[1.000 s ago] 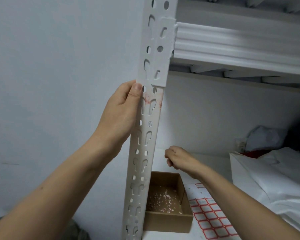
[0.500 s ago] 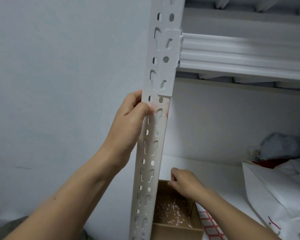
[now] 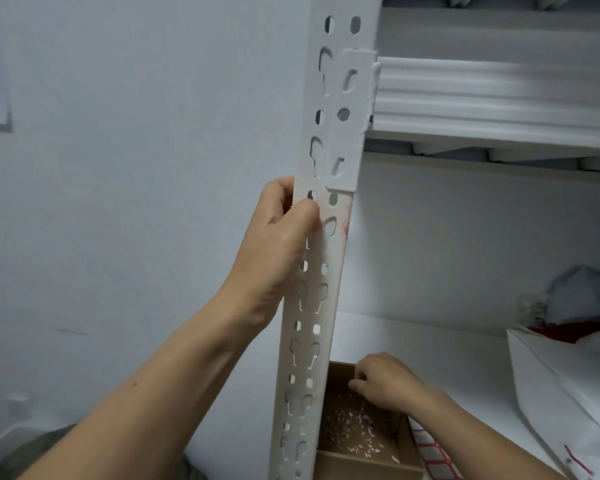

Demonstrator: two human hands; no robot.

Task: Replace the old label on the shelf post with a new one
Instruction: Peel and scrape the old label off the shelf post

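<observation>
Head view: within the last second the right hand [image 3: 385,386] had been brought from the shelf [image 3: 430,341] down over the box [image 3: 361,464] at lower centre, fingers curled together; whether a scrap was pinched could not be told. The post [image 3: 309,306] was gripped by the left hand [image 3: 279,247], thumb beside the red residue [image 3: 342,220] at mid-frame. The old label was judged almost wholly scraped off. White and pink scraps [image 3: 354,431] were held in the box; the label sheet [image 3: 433,457] lay just right of it.
</observation>
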